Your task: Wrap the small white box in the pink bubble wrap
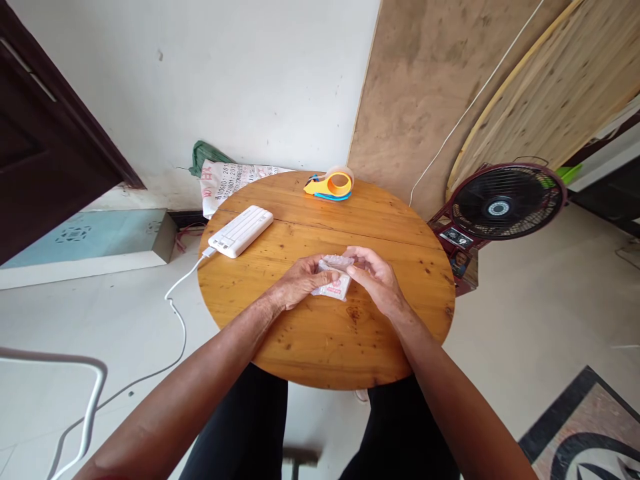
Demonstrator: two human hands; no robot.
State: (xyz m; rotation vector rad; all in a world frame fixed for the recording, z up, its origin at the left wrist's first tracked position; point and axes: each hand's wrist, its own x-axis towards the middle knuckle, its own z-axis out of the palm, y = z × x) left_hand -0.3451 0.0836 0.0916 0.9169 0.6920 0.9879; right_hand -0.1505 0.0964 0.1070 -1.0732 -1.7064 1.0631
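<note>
Wooden table (320, 353); left hand (303, 280) grips packet (341, 288), right hand (379, 279) at edge.

Smooth wood and crinkled plastic
The counter (310, 347) is of yellowish wood, smooth with a soft gloss, its grain and dark knots showing. The small packet (336, 288) has a thin, crinkled plastic film, partly see-through and shiny. The power bank (241, 230) looks like smooth white plastic; the tape dispenser (321, 185) is of bright, hard plastic. The wall (225, 80) is matt and slightly marked; the trousers (240, 420) are of dull black cloth; the floor (515, 320) is smooth and faintly glossy.
</note>
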